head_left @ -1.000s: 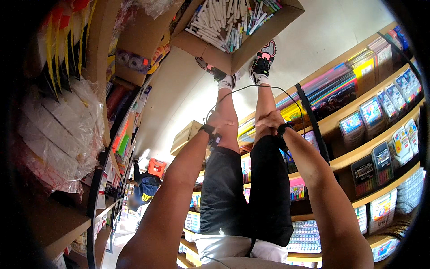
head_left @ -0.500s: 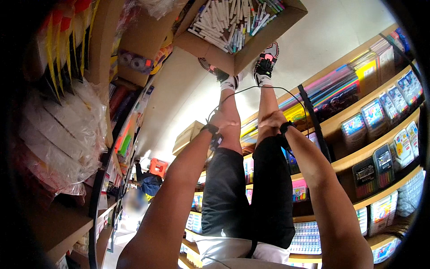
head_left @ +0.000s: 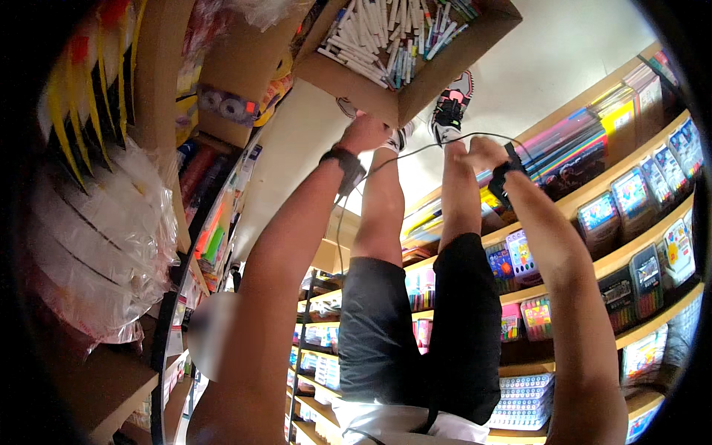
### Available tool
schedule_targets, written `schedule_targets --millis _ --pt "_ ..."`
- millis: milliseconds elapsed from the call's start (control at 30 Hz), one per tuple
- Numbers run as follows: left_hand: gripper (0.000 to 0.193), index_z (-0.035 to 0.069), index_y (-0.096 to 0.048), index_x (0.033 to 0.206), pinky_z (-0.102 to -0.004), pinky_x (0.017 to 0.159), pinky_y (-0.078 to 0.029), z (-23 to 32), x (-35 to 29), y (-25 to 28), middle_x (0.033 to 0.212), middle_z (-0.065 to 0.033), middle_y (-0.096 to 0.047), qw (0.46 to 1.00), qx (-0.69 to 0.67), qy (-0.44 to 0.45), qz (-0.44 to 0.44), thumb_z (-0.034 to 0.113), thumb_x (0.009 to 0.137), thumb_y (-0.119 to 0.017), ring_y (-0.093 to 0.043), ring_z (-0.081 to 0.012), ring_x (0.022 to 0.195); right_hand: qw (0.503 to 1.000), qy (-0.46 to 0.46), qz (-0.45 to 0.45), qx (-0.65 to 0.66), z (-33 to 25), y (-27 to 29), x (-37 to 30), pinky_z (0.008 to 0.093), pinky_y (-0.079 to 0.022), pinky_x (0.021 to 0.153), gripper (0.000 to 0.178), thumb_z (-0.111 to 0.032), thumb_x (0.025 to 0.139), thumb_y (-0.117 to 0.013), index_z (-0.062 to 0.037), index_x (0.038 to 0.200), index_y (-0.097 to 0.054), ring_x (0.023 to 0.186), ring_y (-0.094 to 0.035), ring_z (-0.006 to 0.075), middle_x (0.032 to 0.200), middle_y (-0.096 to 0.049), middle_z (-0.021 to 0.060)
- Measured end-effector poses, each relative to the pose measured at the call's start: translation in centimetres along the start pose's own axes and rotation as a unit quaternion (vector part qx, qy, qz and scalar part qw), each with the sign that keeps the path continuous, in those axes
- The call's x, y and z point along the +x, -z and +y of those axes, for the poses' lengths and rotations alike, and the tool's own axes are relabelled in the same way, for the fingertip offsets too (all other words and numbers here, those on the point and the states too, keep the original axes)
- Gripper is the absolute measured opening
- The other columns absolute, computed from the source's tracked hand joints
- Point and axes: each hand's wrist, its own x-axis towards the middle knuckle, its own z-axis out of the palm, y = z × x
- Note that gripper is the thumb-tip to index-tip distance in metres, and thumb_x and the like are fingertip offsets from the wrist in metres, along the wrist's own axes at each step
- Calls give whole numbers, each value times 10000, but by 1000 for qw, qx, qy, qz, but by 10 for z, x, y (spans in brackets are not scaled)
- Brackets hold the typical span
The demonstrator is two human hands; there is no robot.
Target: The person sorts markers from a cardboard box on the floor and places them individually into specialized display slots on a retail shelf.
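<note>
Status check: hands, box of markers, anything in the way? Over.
Left hand by near side of box, contact unclear. Right hand beside right shin, apart from box. Loose markers inside. Black cable strung between hands, possibly in the way.
</note>
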Motion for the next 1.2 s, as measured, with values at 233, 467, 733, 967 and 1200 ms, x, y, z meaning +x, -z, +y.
schedule_targets --millis 233,467,733,967,1200 --pt "385 -26 -654 1079 -491 907 -529 -21 74 67 1079 -264 -664 990 -1 -7 140 228 805 -751 -649 -430 1059 960 144 -93 222 -101 100 81 296 -511 515 413 -382 985 -678 21 898 -656 510 -597 126 624 -639 62" --pt "571 19 -557 1296 -519 1087 -445 -48 137 64 1383 -188 -502 974 211 0 87 97 776 -781 -476 -382 1329 936 183 83 289 -135 62 164 425 -565 715 419 -396 956 -638 2 882 -748 673 -702 296 793 -722 213" --pt "798 74 -512 1411 -607 1198 -259 -58 153 52 1481 -107 -483 906 421 8 38 343 751 -870 -435 -300 1399 907 175 92 373 -95 12 198 338 -526 637 370 -293 947 -712 64 852 -692 665 -644 167 737 -692 104" --pt "435 80 -525 1431 -615 1150 -332 -44 149 48 1525 -166 -423 927 369 70 -17 179 1008 -498 -406 -344 1414 906 176 119 366 -104 24 200 454 -552 805 426 -384 955 -638 22 878 -744 780 -698 378 822 -720 224" --pt "362 127 -653 1314 -658 1133 -306 -44 155 38 1439 -154 -545 889 452 60 -49 230 1017 -474 -497 -344 1350 900 143 80 403 -96 26 196 475 -545 816 427 -392 965 -613 5 884 -748 785 -698 375 804 -707 215"
